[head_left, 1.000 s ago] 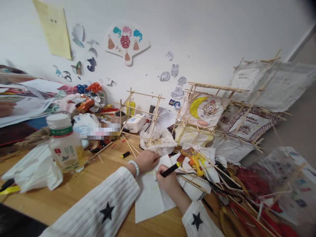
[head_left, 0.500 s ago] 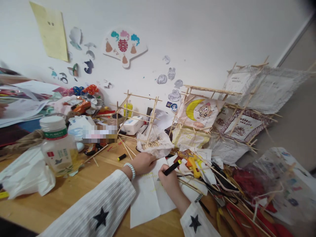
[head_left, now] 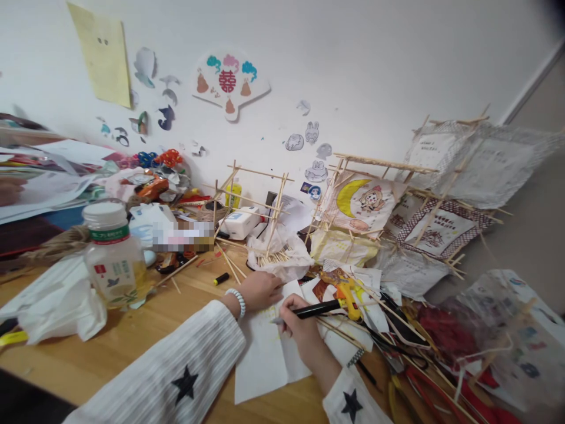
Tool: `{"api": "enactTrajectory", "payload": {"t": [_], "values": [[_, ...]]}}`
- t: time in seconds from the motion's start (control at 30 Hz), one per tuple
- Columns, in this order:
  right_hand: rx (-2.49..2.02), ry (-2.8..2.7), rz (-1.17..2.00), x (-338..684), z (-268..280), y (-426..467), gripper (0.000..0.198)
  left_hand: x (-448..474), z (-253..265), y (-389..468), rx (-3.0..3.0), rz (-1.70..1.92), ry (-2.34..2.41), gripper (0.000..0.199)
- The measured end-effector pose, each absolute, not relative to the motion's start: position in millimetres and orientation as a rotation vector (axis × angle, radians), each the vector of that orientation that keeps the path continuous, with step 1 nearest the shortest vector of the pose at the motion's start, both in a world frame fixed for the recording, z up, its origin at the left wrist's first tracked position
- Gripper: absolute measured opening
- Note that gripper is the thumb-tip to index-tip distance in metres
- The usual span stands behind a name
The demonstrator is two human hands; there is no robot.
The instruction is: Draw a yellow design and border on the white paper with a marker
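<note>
My right hand [head_left: 304,338] grips a black marker [head_left: 318,309] with its grey tip low over a creased sheet of white paper [head_left: 258,374]. Faint yellow marks show on the sheet's upper part. My left hand [head_left: 260,291] lies flat across the top edge of that paper, fingers stretched out and partly hidden from view. A black marker cap with a yellow end [head_left: 220,279] rests on the wood to its left. Just beyond the left hand sits a white plastic bag [head_left: 295,262] with thin sticks in it.
A bottle [head_left: 113,259] and tissue pack [head_left: 66,294] stand left. Stick frames with panels, including a moon picture [head_left: 362,200], lean at the back right. A yellow glue gun [head_left: 348,300], sticks and red-handled scissors [head_left: 428,391] clutter the right. Another person's hand [head_left: 11,191] shows far left.
My right hand has turned the marker from pointing up to the right to lying lower and flatter, its tip now visible on the left. The view has shifted slightly; my left hand stays on the paper.
</note>
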State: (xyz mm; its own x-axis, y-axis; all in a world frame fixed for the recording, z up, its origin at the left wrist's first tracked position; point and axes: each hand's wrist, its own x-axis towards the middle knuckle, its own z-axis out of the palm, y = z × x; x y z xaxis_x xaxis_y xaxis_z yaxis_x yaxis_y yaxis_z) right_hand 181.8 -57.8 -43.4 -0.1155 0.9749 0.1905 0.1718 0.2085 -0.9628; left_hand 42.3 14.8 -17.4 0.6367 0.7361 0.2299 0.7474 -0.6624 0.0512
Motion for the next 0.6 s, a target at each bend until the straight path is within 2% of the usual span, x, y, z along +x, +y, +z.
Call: {"api": "enactTrajectory", "payload": {"t": [0.07, 0.2, 0.37, 0.6], "values": [[-1.065, -1.585, 1.150, 176, -42, -65, 0.010, 41, -17, 15, -2.821, -0.351, -1.244, 0.024], [-1.070, -1.849, 0.998, 171, -44, -71, 0.004, 40, -14, 14, -2.842, -0.329, -1.229, 0.030], [-1.153, -1.899, 0.815, 172, -51, -67, 0.008, 42, -12, 12, -2.848, -0.308, -1.230, 0.028], [-1.172, -1.905, 0.830, 170, -49, -69, 0.005, 43, -13, 12, -2.839, -0.297, -1.230, 0.029]]}}
